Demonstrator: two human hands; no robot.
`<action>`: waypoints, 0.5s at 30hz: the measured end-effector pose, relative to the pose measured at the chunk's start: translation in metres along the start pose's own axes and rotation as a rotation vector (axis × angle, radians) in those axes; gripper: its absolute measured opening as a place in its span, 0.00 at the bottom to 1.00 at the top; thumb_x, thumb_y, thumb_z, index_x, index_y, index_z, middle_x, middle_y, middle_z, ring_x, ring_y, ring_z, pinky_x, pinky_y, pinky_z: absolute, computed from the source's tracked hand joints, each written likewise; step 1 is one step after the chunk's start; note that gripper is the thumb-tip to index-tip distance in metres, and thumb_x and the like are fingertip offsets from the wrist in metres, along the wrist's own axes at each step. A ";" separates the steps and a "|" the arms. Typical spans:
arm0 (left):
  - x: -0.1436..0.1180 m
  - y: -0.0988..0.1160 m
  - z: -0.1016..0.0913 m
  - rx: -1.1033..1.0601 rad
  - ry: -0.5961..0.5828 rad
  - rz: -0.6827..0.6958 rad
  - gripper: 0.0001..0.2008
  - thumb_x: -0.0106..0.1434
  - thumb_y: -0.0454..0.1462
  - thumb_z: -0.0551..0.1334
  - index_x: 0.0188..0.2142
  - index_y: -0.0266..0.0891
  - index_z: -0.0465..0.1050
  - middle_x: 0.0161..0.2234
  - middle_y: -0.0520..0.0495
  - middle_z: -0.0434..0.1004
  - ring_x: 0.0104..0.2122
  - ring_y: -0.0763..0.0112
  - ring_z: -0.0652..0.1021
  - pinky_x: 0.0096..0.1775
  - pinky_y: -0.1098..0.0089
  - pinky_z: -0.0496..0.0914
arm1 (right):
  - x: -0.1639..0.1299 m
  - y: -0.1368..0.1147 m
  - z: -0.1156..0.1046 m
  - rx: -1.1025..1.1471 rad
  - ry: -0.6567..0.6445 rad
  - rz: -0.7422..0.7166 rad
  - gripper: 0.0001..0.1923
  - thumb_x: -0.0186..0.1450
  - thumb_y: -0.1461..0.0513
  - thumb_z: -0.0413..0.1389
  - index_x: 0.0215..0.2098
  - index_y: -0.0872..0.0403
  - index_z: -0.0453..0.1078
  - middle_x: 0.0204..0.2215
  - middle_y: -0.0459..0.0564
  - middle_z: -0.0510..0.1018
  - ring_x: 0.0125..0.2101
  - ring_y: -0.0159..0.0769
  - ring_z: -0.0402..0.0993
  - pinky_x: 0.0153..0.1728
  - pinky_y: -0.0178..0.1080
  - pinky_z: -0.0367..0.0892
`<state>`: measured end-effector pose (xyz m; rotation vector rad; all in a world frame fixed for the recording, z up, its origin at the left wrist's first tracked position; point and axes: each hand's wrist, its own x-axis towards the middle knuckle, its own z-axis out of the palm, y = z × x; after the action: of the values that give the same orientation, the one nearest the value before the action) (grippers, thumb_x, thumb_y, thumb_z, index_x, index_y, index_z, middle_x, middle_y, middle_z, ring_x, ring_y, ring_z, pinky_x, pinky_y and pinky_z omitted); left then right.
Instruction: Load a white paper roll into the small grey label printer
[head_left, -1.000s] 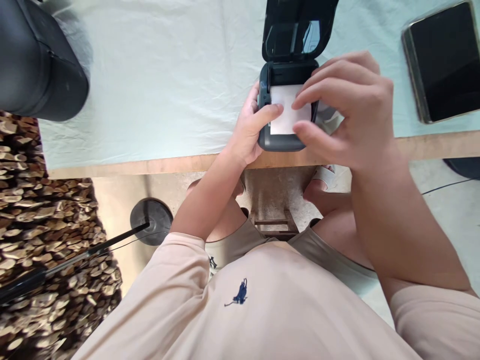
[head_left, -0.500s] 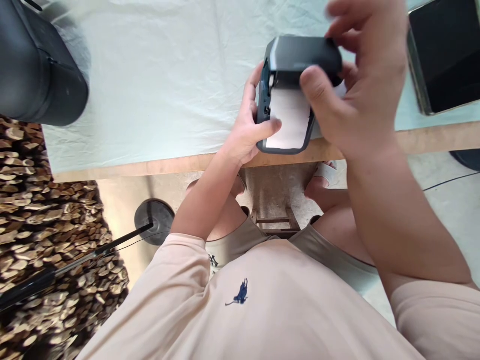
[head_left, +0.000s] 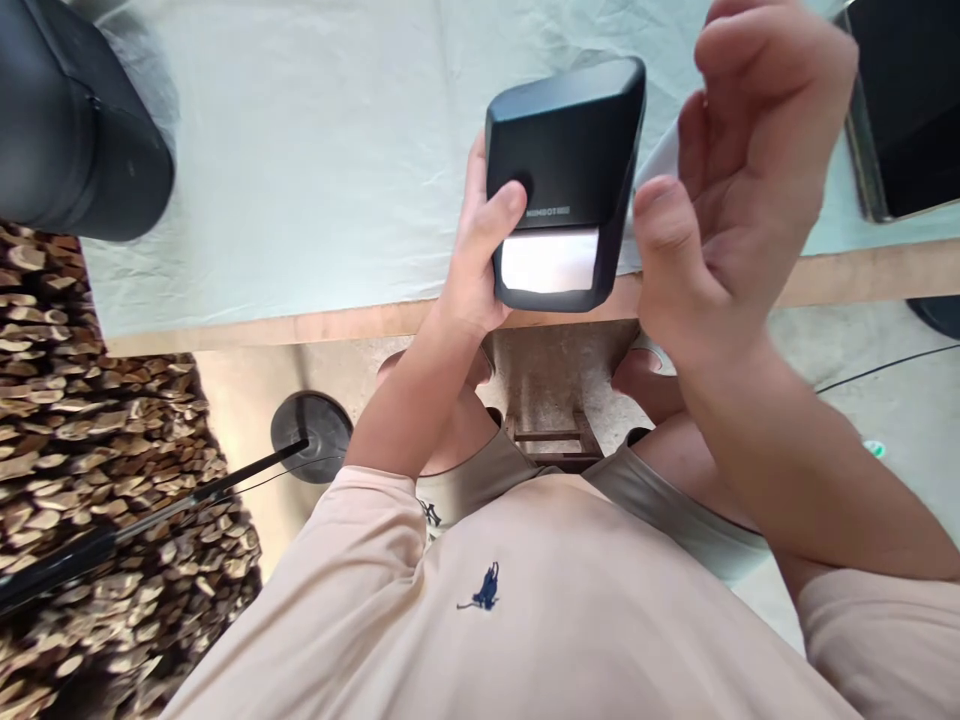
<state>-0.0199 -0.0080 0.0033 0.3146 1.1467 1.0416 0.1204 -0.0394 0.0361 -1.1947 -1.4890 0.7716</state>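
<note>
Right hand (head_left: 757,170): upper right, just beside the dark device (head_left: 562,155); fingers curled, thumb apart from them, nothing evidently pinched.
Dark device: upper centre, above the near edge of the table (head_left: 345,325). Probably light, stiff and smooth enough to slip; a hard case like this might crack if dropped. Best gripped by its long sides.
Left hand (head_left: 476,240): left of upper centre, holding the device's left side, thumb pressed on top; other fingers mostly hidden.
White panel (head_left: 551,262): on the device's lower end; perhaps thin paper, easily creased.
Shorts mark (head_left: 430,513): just below centre; seemingly interlocked NY.
Device lettering (head_left: 547,211): looks like NIIMBOT, last characters blurred.
</note>
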 end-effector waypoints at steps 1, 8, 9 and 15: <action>-0.003 0.001 0.000 -0.058 0.186 -0.105 0.23 0.55 0.57 0.46 0.35 0.53 0.73 0.35 0.58 0.77 0.58 0.61 0.59 0.55 0.71 0.61 | -0.004 -0.001 0.004 0.019 0.004 0.026 0.23 0.57 0.53 0.48 0.50 0.47 0.53 0.52 0.41 0.53 0.59 0.29 0.49 0.60 0.35 0.58; -0.005 0.002 -0.018 -0.308 0.644 -0.463 0.34 0.57 0.52 0.35 0.39 0.33 0.72 0.33 0.53 0.73 0.53 0.62 0.64 0.41 0.61 0.68 | -0.021 0.025 0.022 0.259 -0.074 0.154 0.33 0.56 0.53 0.50 0.55 0.41 0.39 0.55 0.41 0.52 0.58 0.27 0.52 0.59 0.35 0.60; -0.002 0.000 -0.019 -0.258 0.455 -0.363 0.30 0.58 0.51 0.39 0.39 0.38 0.73 0.35 0.54 0.73 0.53 0.64 0.66 0.42 0.63 0.68 | -0.021 0.031 0.022 0.289 -0.094 0.180 0.34 0.56 0.53 0.51 0.55 0.41 0.38 0.54 0.42 0.54 0.57 0.27 0.55 0.59 0.35 0.61; 0.004 -0.007 -0.011 0.300 -0.490 0.379 0.30 0.43 0.47 0.66 0.47 0.58 0.62 0.52 0.57 0.65 0.53 0.63 0.68 0.53 0.64 0.67 | -0.011 0.048 0.021 0.426 -0.185 0.281 0.35 0.54 0.54 0.53 0.54 0.41 0.38 0.55 0.42 0.54 0.56 0.27 0.56 0.58 0.35 0.62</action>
<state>-0.0260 -0.0112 -0.0087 0.9989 0.8060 1.0373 0.1137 -0.0334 -0.0166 -1.0340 -1.2275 1.3469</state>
